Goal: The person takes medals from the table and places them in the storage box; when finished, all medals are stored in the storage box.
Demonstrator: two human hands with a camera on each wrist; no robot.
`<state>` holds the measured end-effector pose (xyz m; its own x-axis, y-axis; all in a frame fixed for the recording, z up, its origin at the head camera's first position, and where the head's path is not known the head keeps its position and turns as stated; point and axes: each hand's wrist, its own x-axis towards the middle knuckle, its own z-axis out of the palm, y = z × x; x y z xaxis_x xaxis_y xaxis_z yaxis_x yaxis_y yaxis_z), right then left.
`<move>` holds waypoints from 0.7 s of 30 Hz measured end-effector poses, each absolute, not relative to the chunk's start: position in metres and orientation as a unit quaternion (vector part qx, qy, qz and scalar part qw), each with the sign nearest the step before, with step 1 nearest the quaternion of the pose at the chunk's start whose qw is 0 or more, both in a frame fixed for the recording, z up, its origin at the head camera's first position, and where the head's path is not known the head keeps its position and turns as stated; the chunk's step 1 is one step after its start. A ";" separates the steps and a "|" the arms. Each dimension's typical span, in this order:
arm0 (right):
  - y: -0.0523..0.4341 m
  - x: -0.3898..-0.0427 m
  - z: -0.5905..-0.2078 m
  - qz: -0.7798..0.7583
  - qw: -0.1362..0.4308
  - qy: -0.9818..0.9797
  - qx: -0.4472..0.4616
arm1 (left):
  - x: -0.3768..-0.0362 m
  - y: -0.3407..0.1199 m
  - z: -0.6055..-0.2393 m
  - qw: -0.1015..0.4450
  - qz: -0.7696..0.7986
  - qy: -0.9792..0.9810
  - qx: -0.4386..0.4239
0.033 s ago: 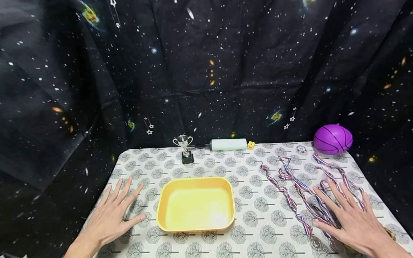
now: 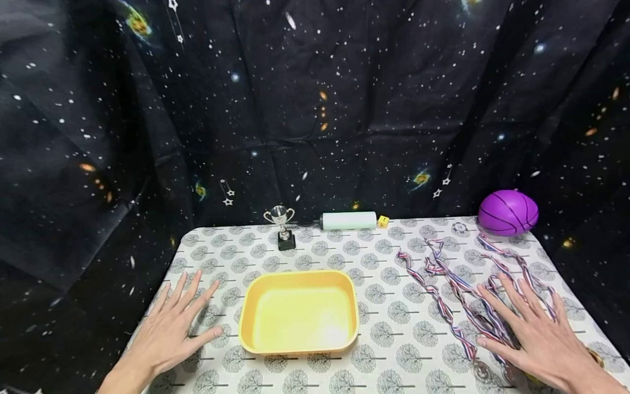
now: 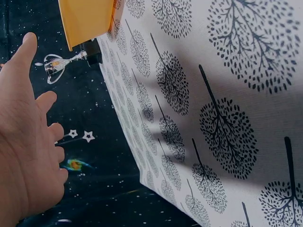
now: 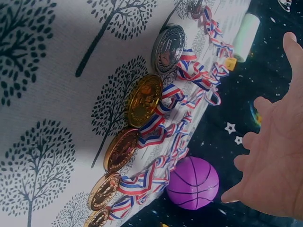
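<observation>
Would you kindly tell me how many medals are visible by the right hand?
5 medals lie in a row on the tablecloth beneath the right hand; another at the top edge may be a sixth.

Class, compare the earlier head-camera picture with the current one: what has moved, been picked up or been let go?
Nothing has visibly changed. The left hand lies flat on the table beside the yellow tray as before, and the right hand rests spread over the medal ribbons. The trophy, white cylinder and purple ball stand where they were.
</observation>
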<state>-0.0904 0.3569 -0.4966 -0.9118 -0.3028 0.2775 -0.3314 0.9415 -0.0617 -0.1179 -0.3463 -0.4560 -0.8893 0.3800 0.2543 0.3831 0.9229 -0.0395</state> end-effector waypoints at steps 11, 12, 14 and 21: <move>0.357 -0.089 -0.496 0.060 0.133 -0.975 0.166 | -0.115 -0.349 -0.457 0.123 -0.010 -0.972 -0.199; 0.358 -0.089 -0.496 0.062 0.130 -0.976 0.165 | -0.116 -0.349 -0.456 0.121 -0.011 -0.973 -0.199; 0.358 -0.088 -0.495 0.066 0.123 -0.977 0.161 | -0.116 -0.350 -0.455 0.113 -0.014 -0.974 -0.197; 0.363 -0.087 -0.494 0.097 0.107 -0.976 0.163 | -0.122 -0.350 -0.449 0.081 -0.059 -0.975 -0.197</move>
